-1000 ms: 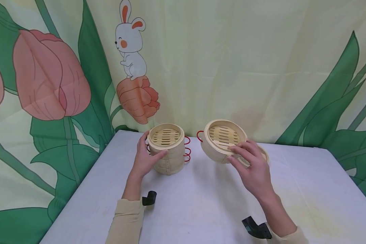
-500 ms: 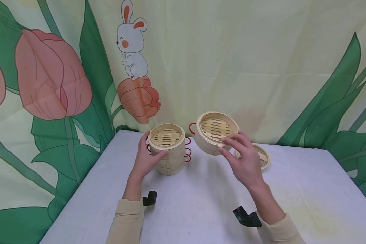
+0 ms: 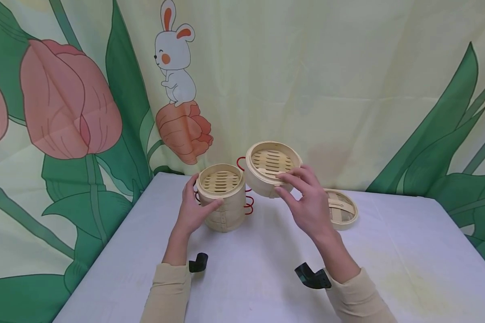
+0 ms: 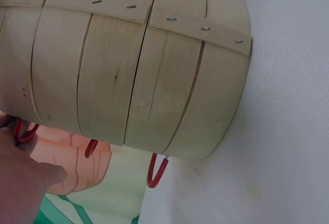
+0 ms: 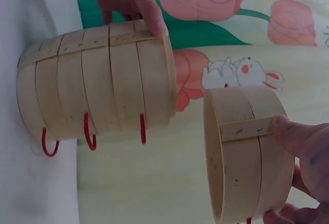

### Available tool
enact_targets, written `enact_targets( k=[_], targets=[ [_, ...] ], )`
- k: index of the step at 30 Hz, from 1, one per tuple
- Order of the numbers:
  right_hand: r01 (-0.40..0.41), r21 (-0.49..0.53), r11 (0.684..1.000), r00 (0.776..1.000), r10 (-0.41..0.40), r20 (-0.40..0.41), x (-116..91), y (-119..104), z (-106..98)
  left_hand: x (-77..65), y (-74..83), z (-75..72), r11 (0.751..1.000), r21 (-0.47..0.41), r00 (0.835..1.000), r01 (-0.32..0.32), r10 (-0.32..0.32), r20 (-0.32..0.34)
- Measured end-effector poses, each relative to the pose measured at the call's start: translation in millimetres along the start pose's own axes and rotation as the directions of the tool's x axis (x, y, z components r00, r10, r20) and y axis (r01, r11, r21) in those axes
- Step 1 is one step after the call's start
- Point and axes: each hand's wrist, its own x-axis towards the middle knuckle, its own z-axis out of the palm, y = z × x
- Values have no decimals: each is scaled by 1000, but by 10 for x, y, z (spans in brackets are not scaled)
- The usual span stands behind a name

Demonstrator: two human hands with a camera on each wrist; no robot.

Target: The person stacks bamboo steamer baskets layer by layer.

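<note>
Up in the air above the tabletop point(image 3: 242, 278), near the far edge and just right of the top of the stack point(image 3: 232, 211), apart from it: a tier point(image 3: 257, 180), slightly tilted, mouth upward. Pale bamboo all over, round and shallow, with a smooth wall, a stapled overlap on the near side and a red loop point(image 3: 238, 162) at the left. Inside, a slotted floor point(image 3: 270, 161) of the same pale wood, cut in rows of slits. Clamped at the near right rim between thumb and fingers of the right hand point(image 3: 309, 204).

Upright on the tabletop, toward the far left corner: the stack, of like make but taller, ringed with seams, with three red handles point(image 5: 143, 129) down the right side. In the open top, another slotted floor. Gripped high up by the left hand point(image 3: 194, 208), thumb on the near wall, fingers round the left side.

Near the far edge, right of its middle: a round lid point(image 3: 341, 205), pale-rimmed, with strips across its face, partly hidden by the right hand.
</note>
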Motion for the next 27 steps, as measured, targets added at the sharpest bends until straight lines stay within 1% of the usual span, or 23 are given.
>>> enact_targets(
  k=[5,8,12,17,21,27],
  targets=[
    [-1,-2,1000,1000,1,17,65,-47,90,2,0,2,1000,2,1000,9,-9,-2],
    [12,1,1000,1000,-12,18,104,-68,146,2,-2,4,1000,-1,1000,11,-11,-1],
    [30,9,1000,999,-30,15,152,-94,217,8,-15,9,1000,-6,1000,3,-3,-3],
    [24,10,1000,999,-24,25,203,-132,310,14,-25,12,1000,-10,1000,-6,6,-6],
    [22,6,1000,999,-23,37,242,-168,389,14,-18,11,1000,-17,1000,4,-4,-1],
    [56,-16,998,996,-55,64,301,-243,513,29,-30,2,1000,-5,1000,17,-17,2]
  ],
)
